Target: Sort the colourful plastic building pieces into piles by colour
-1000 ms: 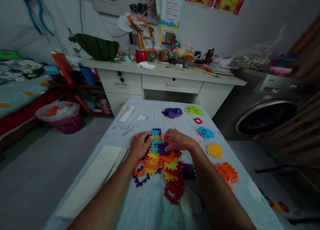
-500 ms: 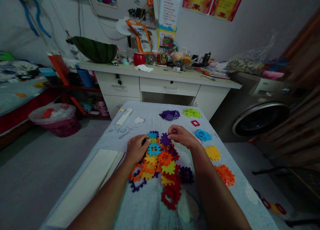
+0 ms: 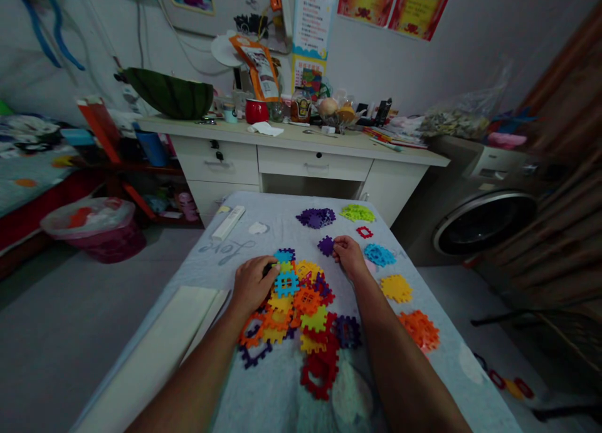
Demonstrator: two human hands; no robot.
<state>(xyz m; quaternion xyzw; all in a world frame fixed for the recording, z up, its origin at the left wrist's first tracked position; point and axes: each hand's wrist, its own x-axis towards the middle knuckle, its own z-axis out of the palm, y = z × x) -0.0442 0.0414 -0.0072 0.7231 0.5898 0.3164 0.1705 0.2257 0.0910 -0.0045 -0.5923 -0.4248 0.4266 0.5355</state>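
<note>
My right hand (image 3: 348, 256) pinches a purple toothed plastic tile (image 3: 325, 245) by its right edge, just above the cloth. At the left side of a mixed pile of interlocking tiles, my left hand (image 3: 254, 282) has its fingers curled, with something dark at the thumb that I cannot make out. A blue square tile with openings (image 3: 286, 284) lies beside that thumb. Nearby in the pile are an orange tile (image 3: 307, 300), a lime tile (image 3: 314, 320), a yellow tile (image 3: 308, 271) and a red frame (image 3: 320, 373), overlapping one another.
Sorted piles line the far and right side: purple (image 3: 315, 218), lime (image 3: 357, 213), blue (image 3: 379, 254), yellow (image 3: 396, 288) and orange (image 3: 420, 330). A small red frame (image 3: 364, 232) lies among them. A white power strip (image 3: 228, 223) and a long white board (image 3: 155, 351) lie at left.
My right hand has moved right and slightly away from the mixed pile with the purple tile, uncovering a yellow tile. My left hand stays beside the pile. The view has shifted slightly.
</note>
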